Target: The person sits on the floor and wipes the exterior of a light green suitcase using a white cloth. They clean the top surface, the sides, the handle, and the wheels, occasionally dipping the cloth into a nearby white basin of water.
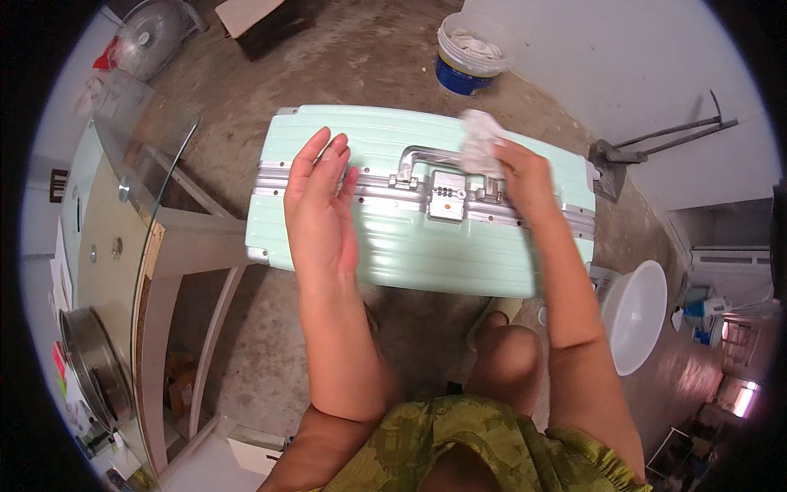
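A mint-green hard-shell suitcase [442, 258] with ribbed sides and a silver metal frame stands before me, its handle side facing up. In the middle of that frame sits a combination lock [447, 195], with a silver carry handle [424, 152] beside it. My right hand [525, 175] grips a crumpled white cloth [481, 138] over the right end of the handle; hand and cloth are slightly blurred. Over the left part of the suitcase my left hand [323, 203] is held with fingers apart and nothing in it. Whether it touches the shell I cannot tell.
A glass-topped table [184, 246] stands close on the left, bearing a metal pan [98, 369]. Beyond the suitcase is a white-and-blue bucket [470, 55] with cloth inside. To the right are a white basin [639, 320] and a long-handled metal dustpan [609, 166] near the wall.
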The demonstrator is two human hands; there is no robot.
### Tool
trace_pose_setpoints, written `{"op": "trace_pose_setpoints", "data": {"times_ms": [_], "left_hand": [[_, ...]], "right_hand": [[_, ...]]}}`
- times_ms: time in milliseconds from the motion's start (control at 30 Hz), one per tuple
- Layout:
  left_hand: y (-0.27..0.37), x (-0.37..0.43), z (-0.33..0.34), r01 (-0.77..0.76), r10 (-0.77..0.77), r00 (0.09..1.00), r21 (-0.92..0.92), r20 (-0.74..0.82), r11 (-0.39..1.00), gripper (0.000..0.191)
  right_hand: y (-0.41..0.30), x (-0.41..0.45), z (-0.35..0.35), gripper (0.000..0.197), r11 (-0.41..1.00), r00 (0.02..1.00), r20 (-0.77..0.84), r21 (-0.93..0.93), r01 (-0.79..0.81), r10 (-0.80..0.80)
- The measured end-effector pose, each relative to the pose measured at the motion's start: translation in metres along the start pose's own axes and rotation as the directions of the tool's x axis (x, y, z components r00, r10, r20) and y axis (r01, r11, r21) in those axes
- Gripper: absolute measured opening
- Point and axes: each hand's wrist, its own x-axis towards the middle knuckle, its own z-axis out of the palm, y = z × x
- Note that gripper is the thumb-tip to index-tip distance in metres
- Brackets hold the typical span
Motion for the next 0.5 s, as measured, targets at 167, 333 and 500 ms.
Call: {"op": "trace_pose_setpoints", "data": {"times_ms": [167,333,500], "left_hand": [[0.015,-0.011,-0.009,0.03,-0.029,0.999,-0.142,0.014,0.989,0.039],[0.017,-0.018,-0.018,0.077,-0.05,0.992,-0.239,0.117,0.968,0.039],[0.016,-0.021,-0.016,0.098,-0.063,0.99,-0.304,0.124,0.948,0.038]], "right_hand": [[0.033,-0.038,-0.029,0.027,0.947,0.981,0.07,0.259,-0.191,0.178],[-0.041,0.002,0.021,0.022,0.962,0.956,0.114,0.067,0.264,-0.27],[-0.063,0.026,0.054,0.022,0.945,0.948,0.193,0.261,0.198,-0.252]]}}
